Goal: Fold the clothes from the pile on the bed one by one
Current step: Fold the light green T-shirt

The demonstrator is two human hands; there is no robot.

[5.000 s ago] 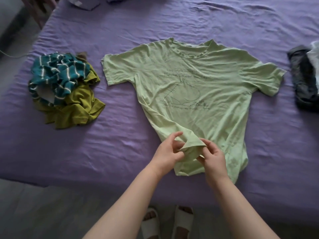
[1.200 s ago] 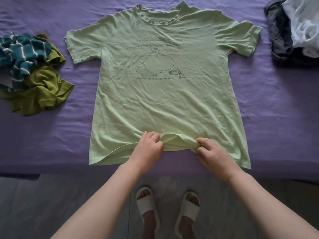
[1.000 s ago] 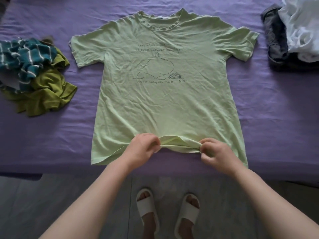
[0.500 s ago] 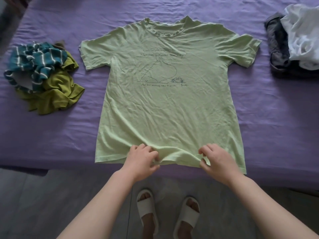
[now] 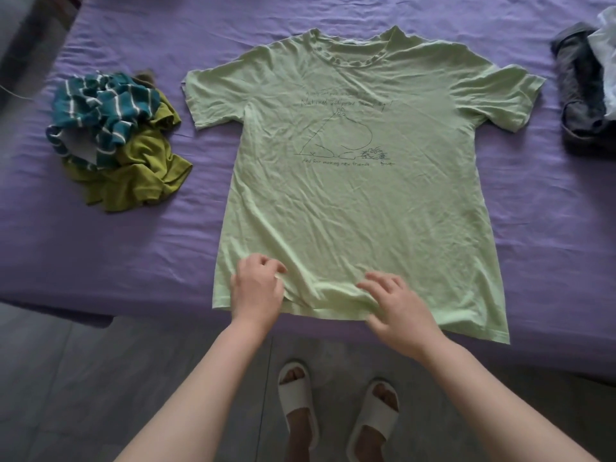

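Head view, looking down at the bed [image 5: 300, 21], purple sheet, creased. Light green T-shirt [image 5: 360, 208] lies flat on it, front side up, collar at the far side, hem at the near edge of the mattress. Both short sleeves spread out to the sides. Line drawing and handwritten lettering across the chest; the bottom line reads "and for making new friends".

Left hand [image 5: 256, 288] sits on the hem zone, left of centre. Fingers loosely bent, tips on the cloth; looks like resting contact, no fabric visibly bunched inside the hand. Right hand [image 5: 396, 305] on the hem right of centre, fingers spread and mostly straight, pressing on the cloth. The two hands are apart, with a small raised ripple of fabric between them along the hem. Neither hand is clamped on anything that I can see.

Left of the shirt, apart from it: a crumpled pile, teal striped garment [image 5: 100, 111] on top of an olive-green garment [image 5: 140, 175]. Far right edge of the bed: dark grey clothes [image 5: 580, 91] with a white garment [image 5: 605, 45] overlapping them, partly cut off by the frame.

Below the mattress edge: grey floor [image 5: 100, 378], person's feet in white slippers [image 5: 296, 398], toes toward the bed.
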